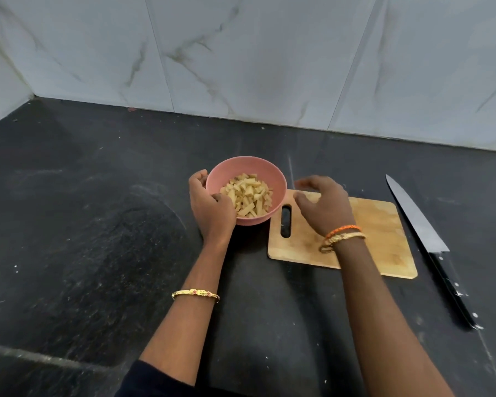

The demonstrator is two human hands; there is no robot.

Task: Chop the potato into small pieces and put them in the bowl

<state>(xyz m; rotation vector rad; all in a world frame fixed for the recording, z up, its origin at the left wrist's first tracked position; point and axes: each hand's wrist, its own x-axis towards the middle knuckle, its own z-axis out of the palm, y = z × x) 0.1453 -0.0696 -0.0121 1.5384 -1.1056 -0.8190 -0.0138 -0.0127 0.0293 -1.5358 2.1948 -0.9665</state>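
Note:
A pink bowl (258,170) stands on the dark counter, just left of a wooden chopping board (384,242). Several small pale potato pieces (248,197) lie heaped inside it. My left hand (209,207) grips the bowl's near left rim, fingers curled round its side. Over the board's left end my right hand (324,204) hovers with fingers loosely spread and nothing in it. The board's surface shows no potato. A long knife (421,233) lies on the counter to the right of the board, blade pointing away from me.
The black stone counter (98,224) stretches wide to the left and in front. A marble-tiled wall (241,53) closes the back and the left corner. White specks dot the counter near the knife handle (453,293).

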